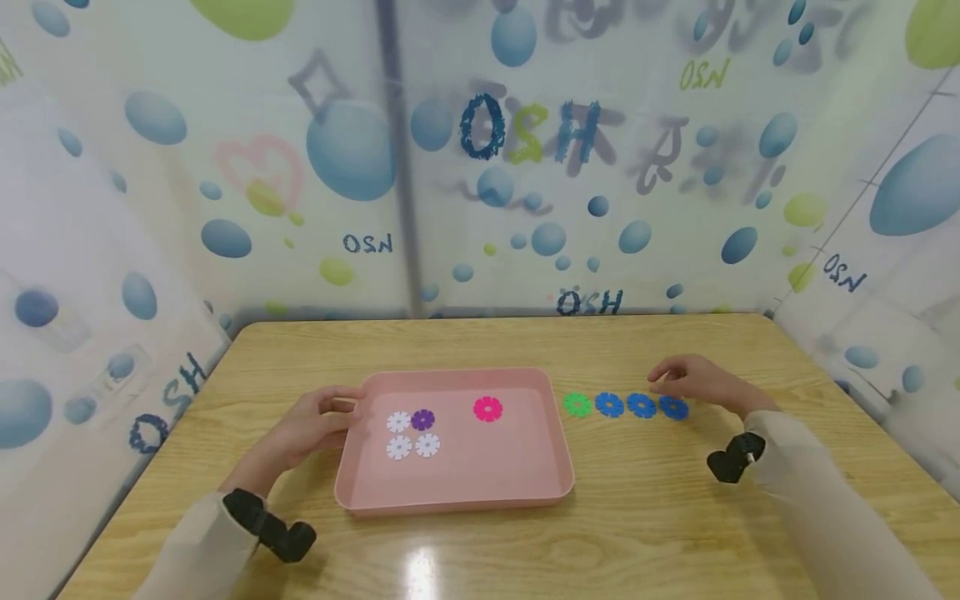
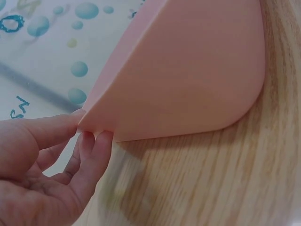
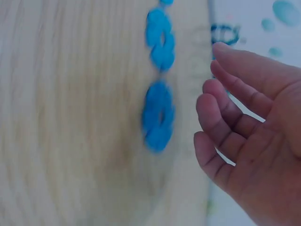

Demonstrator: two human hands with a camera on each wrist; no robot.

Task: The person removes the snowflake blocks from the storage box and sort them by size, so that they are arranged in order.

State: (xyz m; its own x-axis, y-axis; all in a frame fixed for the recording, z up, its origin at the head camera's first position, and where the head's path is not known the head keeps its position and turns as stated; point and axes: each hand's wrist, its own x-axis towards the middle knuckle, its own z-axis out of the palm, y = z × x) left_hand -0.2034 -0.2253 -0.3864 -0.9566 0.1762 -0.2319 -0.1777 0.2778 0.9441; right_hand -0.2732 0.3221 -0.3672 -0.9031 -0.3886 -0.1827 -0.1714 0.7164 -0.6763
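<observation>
My left hand is at the left side of a pink tray; in the left wrist view its thumb and fingers pinch the tray's rim. To the right of the tray, on the table, a green notched disc and three blue notched discs lie in a row. My right hand hovers over the right end of that row, holding nothing, its fingers loosely bent. The right wrist view shows the end blue disc just apart from the fingertips.
Inside the tray are three white notched discs, a purple one beside them and a pink one further right. A wooden table bears everything. A patterned curtain hangs behind its far edge.
</observation>
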